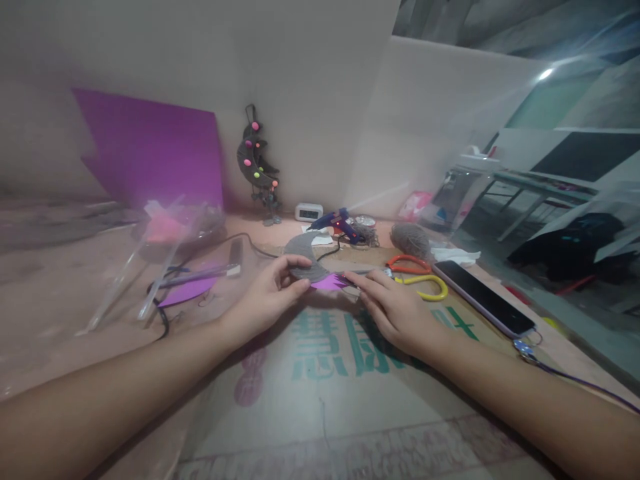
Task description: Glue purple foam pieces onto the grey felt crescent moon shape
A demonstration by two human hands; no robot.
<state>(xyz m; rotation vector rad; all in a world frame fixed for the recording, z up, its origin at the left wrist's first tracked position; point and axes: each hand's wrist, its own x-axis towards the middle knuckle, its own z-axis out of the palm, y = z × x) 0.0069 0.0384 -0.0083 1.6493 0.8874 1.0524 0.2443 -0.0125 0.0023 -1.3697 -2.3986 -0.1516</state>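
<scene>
My left hand (283,287) pinches a grey crescent moon (301,250) between thumb and fingers, its surface looking wrapped in yarn. Under the crescent's lower edge shows a piece of purple paper (329,283). The fingers of my right hand (385,303) are closed at the right end of this paper, partly hiding it. Just beyond the crescent lies a blue hot glue gun (336,221) with a small red light lit. To the right of my right hand are scissors with orange (410,264) and yellow (433,288) handles; their blades are partly covered.
A printed cardboard sheet (300,413) lies beneath my hands. At right are a phone (483,297) and a grey yarn ball (411,240). Glue sticks (117,290), a cutter (200,275) and purple paper (193,291) lie left. A decorated moon hanging (249,157) is against the wall.
</scene>
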